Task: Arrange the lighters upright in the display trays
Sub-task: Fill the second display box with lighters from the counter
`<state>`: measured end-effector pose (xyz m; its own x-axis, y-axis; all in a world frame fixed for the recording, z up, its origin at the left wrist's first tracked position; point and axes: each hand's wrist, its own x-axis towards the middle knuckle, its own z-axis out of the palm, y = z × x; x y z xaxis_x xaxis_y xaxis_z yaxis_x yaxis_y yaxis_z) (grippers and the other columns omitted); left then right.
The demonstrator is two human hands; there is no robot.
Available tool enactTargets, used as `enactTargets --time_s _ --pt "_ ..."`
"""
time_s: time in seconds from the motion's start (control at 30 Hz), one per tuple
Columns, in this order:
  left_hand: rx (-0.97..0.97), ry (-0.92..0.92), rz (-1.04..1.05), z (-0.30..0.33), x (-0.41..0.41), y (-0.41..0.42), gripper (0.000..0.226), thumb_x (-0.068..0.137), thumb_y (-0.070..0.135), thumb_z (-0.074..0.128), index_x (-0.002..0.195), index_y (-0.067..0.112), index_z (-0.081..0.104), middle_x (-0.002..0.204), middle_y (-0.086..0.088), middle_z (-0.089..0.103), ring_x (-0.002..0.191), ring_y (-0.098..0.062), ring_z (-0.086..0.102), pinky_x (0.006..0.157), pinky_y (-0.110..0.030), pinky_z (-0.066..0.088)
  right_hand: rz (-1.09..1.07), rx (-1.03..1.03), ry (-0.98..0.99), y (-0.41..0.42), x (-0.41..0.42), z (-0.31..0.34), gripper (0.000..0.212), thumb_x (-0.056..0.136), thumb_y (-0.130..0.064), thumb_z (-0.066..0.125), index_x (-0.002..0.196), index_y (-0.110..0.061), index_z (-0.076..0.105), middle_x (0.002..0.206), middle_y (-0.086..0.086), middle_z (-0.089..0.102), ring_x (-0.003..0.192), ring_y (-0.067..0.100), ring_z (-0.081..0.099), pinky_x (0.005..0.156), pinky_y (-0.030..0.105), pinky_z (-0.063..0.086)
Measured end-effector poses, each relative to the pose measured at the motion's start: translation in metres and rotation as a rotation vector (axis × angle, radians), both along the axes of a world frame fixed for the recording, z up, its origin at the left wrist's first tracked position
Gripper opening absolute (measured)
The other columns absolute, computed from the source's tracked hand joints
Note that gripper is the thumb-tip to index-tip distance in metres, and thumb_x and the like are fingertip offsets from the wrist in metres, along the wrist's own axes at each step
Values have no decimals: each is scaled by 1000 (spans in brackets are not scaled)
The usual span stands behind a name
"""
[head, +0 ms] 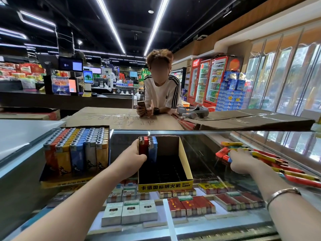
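Glossy glass counter (217, 153); matt cardboard tray (184, 159)

Lighters and display trays on a glass counter

Full tray (52, 183): upright rows, mixed colours, at left. Yellow-fronted tray (186, 168): red and blue lighters (148, 148) upright in its far-left corner, the remainder unfilled. Loose lighters (271, 161): lying flat in a pile at right.

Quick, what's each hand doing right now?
Left hand: grips the upright lighters in the yellow tray.
Right hand: holds loose lighters.
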<state>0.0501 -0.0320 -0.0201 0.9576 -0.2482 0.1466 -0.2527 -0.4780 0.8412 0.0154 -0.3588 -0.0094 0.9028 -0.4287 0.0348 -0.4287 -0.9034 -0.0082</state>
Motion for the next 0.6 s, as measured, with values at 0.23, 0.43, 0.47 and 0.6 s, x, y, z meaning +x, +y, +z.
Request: enactTargets --time_s 0.23,0.43,0.47,0.6 --pt "3 6 -13 2 0 0 55 86 8 50 136 23 33 112 -2 57 105 -20 54 98 -45 43 150 7 -24 21 12 -3 52 88 -7 51 137 -14 33 142 12 34 131 29 32 106 40 34" --pt "3 9 -17 2 0 1 59 86 7 51 139 23 31 108 1 57 102 -16 54 96 -40 44 287 58 -51 42 21 -1 38 89 -9 52 126 -16 42 128 7 45 115 21 42 92 31 40" --pt "-3 12 -20 2 0 1 58 86 7 51 139 23 31 107 2 57 102 -16 54 95 -39 44 286 86 -77 40 20 1 35 90 -10 52 123 -15 44 125 7 47 111 20 44 88 30 41" --pt "-15 8 -36 1 1 1 59 85 7 51 138 24 31 105 6 56 101 -13 54 95 -37 43 206 106 -177 25 16 4 27 93 -17 52 118 -12 47 114 7 51 99 17 50 79 27 43"
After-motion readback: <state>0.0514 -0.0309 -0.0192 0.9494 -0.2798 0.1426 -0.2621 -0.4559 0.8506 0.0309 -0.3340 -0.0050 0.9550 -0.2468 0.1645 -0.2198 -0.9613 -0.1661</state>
